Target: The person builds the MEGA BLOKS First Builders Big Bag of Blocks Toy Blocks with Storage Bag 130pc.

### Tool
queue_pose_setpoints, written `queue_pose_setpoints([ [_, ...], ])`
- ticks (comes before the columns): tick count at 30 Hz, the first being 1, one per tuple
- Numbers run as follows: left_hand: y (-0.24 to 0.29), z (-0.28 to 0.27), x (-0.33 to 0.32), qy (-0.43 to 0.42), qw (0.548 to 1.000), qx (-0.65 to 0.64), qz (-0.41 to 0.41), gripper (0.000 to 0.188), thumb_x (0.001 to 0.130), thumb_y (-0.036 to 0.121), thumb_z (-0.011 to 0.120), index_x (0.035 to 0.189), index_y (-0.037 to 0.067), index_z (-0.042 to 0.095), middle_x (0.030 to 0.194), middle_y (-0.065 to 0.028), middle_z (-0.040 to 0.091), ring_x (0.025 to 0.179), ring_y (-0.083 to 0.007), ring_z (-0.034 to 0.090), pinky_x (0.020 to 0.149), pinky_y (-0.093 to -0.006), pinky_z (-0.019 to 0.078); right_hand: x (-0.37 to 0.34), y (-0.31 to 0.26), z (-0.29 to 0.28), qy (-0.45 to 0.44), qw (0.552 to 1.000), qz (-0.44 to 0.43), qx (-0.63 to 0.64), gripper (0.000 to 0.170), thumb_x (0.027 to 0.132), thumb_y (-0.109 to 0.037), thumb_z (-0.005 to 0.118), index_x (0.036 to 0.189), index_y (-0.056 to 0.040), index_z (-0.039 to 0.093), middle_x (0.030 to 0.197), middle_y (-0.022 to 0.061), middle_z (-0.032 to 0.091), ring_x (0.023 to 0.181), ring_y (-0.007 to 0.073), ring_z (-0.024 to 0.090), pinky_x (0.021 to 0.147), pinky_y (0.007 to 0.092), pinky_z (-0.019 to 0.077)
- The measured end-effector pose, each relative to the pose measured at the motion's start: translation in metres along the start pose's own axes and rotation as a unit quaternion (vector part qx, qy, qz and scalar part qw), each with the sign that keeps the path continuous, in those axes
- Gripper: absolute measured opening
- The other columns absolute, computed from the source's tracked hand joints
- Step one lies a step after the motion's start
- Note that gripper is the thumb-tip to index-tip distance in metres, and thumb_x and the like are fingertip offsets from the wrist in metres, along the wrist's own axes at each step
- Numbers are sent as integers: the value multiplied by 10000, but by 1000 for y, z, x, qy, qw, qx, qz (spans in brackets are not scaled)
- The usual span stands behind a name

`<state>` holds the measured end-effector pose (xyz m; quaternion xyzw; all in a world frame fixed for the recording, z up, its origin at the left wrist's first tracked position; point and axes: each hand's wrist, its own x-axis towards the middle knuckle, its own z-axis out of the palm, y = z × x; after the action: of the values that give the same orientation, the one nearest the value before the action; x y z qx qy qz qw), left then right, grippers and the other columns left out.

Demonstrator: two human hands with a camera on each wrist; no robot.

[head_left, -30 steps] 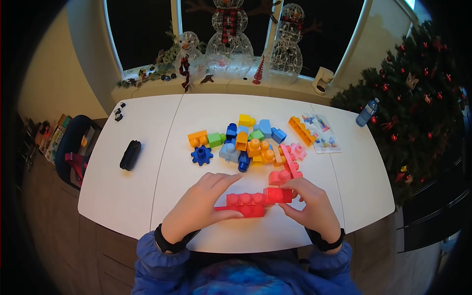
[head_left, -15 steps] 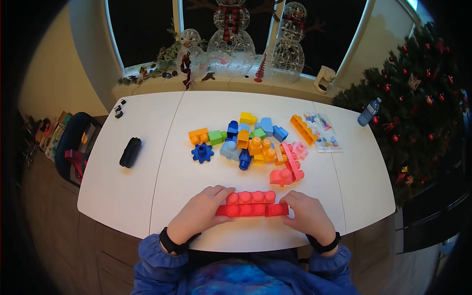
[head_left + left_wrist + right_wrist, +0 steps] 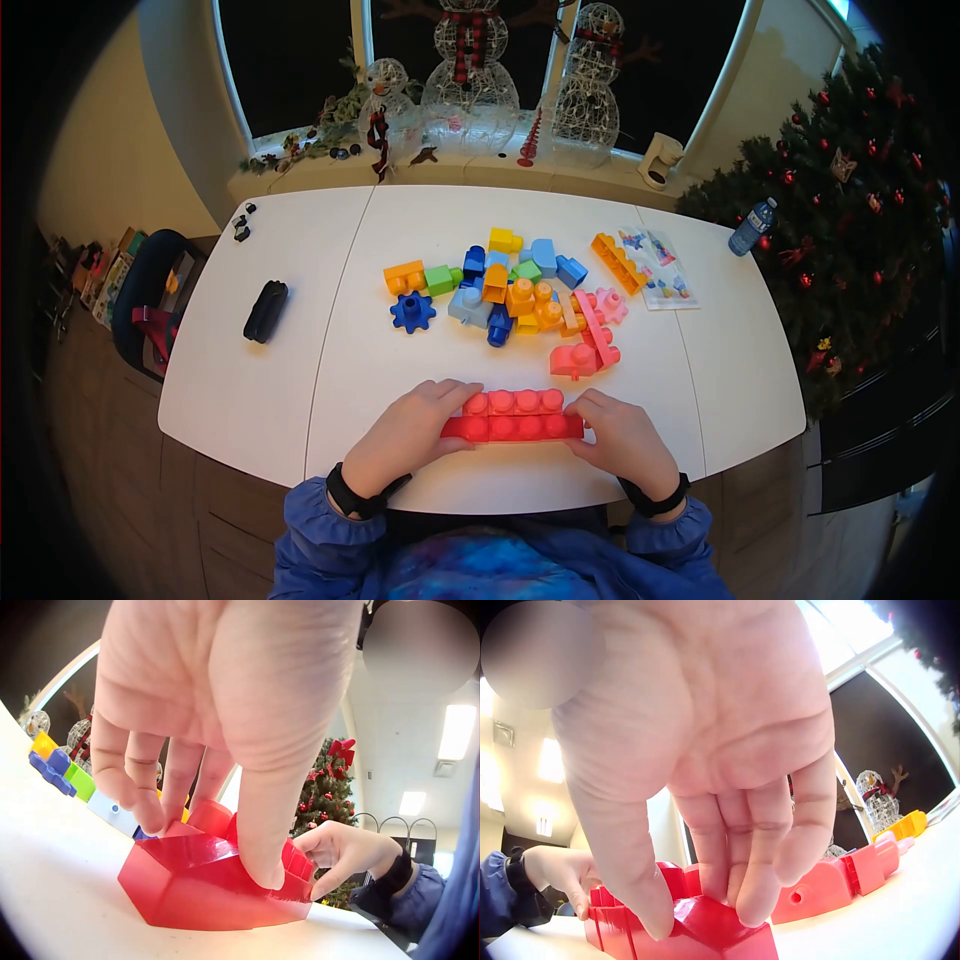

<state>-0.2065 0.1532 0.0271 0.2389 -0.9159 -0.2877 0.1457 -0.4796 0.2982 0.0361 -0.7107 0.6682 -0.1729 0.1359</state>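
Two rows of red bricks point(image 3: 515, 428) lie side by side near the table's front edge, the farther row pinkish-red with round studs. My left hand point(image 3: 415, 430) grips their left end, thumb on the near side and fingers on the far side, which the left wrist view also shows around the sloped red brick point(image 3: 202, 889). At the right end my right hand point(image 3: 625, 440) pinches the sloped end brick point(image 3: 720, 930) between thumb and fingers. Just beyond the right hand is a pink brick point(image 3: 573, 360) beside a long pink piece point(image 3: 598, 335).
Blue, green, yellow and orange bricks point(image 3: 520, 296) are clustered mid-table. A long orange piece point(image 3: 617, 264) and a picture sheet point(image 3: 660, 275) lie at the right, near a water bottle point(image 3: 752, 227). A black case point(image 3: 266, 311) is on the left.
The right hand brought a red brick down from beside the pink piece to the near row's right end. Since half a second ago, the gap there has closed.
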Motion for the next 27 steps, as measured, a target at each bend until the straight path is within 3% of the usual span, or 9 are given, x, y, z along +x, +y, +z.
queue_pose_setpoints([
  [25, -1, 0, 3, 0, 1000, 8, 4, 696, 764, 256, 897, 1367, 55, 613, 1256, -170, 684, 1114, -372, 655, 965, -429, 544, -2, 0, 2, 14, 1000, -2, -3, 307, 785, -185, 817, 1025, -90, 651, 957, 90, 645, 852, 332, 685, 718, 428, 566],
  [27, -2, 0, 3, -6, 1000, 8, 2, 715, 765, 262, 898, 1383, 56, 604, 1269, -174, 679, 1116, -375, 654, 969, -429, 543, -2, 0, 1, 9, 1000, 2, -17, 324, 787, -176, 832, 1049, -84, 666, 979, 74, 672, 850, 280, 701, 718, 385, 571],
])
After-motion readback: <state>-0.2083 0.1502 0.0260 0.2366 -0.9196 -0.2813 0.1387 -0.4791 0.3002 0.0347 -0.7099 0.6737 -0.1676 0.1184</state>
